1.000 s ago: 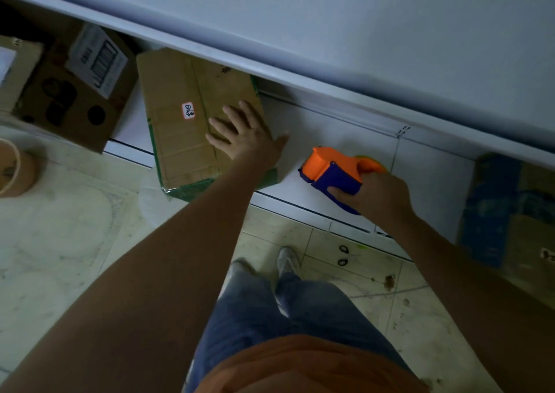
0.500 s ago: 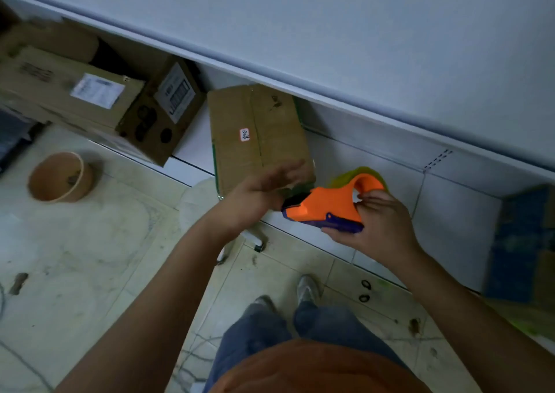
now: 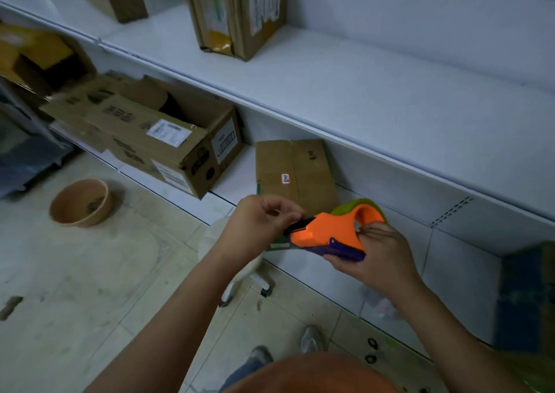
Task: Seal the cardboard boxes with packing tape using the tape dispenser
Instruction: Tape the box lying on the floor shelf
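White shelves (image 3: 345,71) in smooth metal run along the wall over a pale, scuffed tile floor (image 3: 90,287). Right hand (image 3: 371,257) curls under and round the dispenser (image 3: 333,233), a chunky orange plastic body with a blue underside and a rounded loop at the back, thumb tucked by the loop. Left hand (image 3: 258,224) meets the dispenser's front end, its fingers bent and pinching at the dark blade end; whether tape is caught between them cannot be told. Both hands hover over the floor just in front of the bottom shelf. Just behind them a flat brown box (image 3: 295,173) lies on that shelf, flaps shut, a small white sticker on top and green edging at its sides. Left of it sits a bigger open carton (image 3: 168,140) with printed labels, tilted, a flap folded across it. On the shelf above stands a tall box (image 3: 237,11) with glossy tape on its face. A round tan bowl (image 3: 81,202) rests on the floor at left.
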The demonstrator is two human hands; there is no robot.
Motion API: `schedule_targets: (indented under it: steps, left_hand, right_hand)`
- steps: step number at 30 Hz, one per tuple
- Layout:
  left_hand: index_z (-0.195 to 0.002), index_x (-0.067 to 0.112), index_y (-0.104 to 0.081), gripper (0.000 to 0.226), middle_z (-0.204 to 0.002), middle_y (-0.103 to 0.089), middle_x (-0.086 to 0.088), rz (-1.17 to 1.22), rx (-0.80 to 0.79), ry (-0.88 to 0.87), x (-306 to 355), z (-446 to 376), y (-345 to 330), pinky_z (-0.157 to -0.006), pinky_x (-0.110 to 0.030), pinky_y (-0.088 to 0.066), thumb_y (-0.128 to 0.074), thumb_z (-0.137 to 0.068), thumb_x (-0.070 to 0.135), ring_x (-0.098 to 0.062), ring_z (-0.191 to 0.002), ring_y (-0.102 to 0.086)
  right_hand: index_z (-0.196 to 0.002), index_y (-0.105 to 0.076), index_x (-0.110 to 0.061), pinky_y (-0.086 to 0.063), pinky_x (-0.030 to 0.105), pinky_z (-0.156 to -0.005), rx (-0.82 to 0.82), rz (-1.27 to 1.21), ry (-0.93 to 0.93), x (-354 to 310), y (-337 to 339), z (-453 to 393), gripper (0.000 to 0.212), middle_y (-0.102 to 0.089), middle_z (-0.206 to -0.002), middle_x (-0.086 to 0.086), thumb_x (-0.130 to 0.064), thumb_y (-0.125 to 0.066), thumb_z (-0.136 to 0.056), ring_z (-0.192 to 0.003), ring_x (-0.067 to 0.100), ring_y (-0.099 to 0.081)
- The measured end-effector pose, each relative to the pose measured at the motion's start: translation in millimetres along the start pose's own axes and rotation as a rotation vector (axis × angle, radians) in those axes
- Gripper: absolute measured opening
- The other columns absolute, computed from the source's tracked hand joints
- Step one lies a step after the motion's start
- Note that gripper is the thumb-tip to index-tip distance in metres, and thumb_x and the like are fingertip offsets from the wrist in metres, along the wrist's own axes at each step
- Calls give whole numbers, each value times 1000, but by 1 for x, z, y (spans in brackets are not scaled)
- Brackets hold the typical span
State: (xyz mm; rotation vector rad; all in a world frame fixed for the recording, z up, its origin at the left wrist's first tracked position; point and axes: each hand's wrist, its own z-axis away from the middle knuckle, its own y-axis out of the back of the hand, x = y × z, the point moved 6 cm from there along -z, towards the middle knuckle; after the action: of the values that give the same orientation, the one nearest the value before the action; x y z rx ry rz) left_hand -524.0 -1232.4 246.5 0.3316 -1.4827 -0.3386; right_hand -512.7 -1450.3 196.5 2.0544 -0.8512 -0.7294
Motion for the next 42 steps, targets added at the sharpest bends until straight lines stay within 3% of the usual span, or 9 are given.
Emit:
schedule_targets:
  steps: [8, 12, 17, 25, 28, 31, 34, 37, 42]
  left_hand:
    - [-78, 29, -73, 22, -83, -72, 17, -61, 177, 31, -6, 16, 14, -83, -17, -53, -70, -89, 9, 4, -82, -67]
    - [-82, 25, -77, 16, -84, -74, 17, -39, 311, 4, -3, 16, 52, -84, -13, -50, -71, -89, 13, 4, -84, -68]
    - [-88, 25, -80, 10, -89, -75, 20, -147, 252, -61, 8, 15, 77, -85, -9, -47, -72, -88, 19, 6, -88, -67]
    - [-108, 33, -75, 24, -94, -75, 8, -459, 311, -339, 28, 38, 6, -65, -32, -57, -65, -91, 18, -11, -82, -67]
    - [-125, 28, -67, 39, -117, -71, 8, -557, 159, -431, 30, 40, -25, -77, -35, -58, -52, -90, 17, -16, -103, -63]
    - [-142, 17, -54, 61, -138, -60, 2, -686, -15, -365, 15, 40, -49, -93, -43, -54, -62, -82, 11, -25, -121, -53]
    - [-158, 23, -25, 79, -160, -33, 3, -792, -148, -265, 1, 43, -58, -109, -44, -41, -59, -88, 9, -29, -140, -34]
    - [-159, 27, 5, 89, -167, 0, 8, -828, -211, -183, -7, 48, -61, -118, -42, -27, -51, -93, 9, -31, -151, -9]
    - [-153, 22, 27, 99, -164, 22, 5, -886, -237, -126, -13, 59, -71, -122, -43, -18, -52, -94, 9, -32, -153, 8]
  right_hand:
    - [-68, -62, -26, -32, 20, -50, -281, 62, -82, -10, 3, -12, 57, -56, -63, -8, -82, -48, -70, -61, 11, -54]
    - [-60, -40, -40, -23, 14, -49, -342, -44, -246, 0, 11, -8, 43, -41, -61, -16, -74, -65, -69, -60, 2, -41]
    - [-63, -49, -27, -28, 21, -47, -441, -59, -458, 22, 16, 1, 54, -51, -56, -8, -80, -54, -71, -55, 1, -50]
    - [-97, -55, -23, -40, 24, -53, -381, -200, -859, -3, -14, -2, 50, -62, -80, -2, -71, -50, -84, -67, 13, -57]
    - [-104, -58, -23, -52, 31, -63, -294, -409, -1040, -17, -28, -1, 50, -68, -94, 6, -68, -43, -89, -74, 16, -61]
    - [-118, -62, -21, -54, 32, -66, -318, -899, -1332, -36, -38, -4, 64, -68, -111, 12, -68, -25, -96, -93, 26, -65]
    - [-123, -61, -24, -54, 33, -70, -298, -1307, -1454, -55, -38, -10, 69, -70, -114, 8, -72, -22, -93, -101, 26, -67]
    - [-118, -62, -27, -55, 36, -83, -357, -1300, -1376, -60, -40, -13, 59, -70, -111, 5, -72, -37, -89, -103, 23, -67]
    - [-104, -59, -29, -51, 37, -93, -324, -1215, -1334, -56, -46, -11, 19, -68, -107, 0, -45, -52, -97, -101, 16, -64]
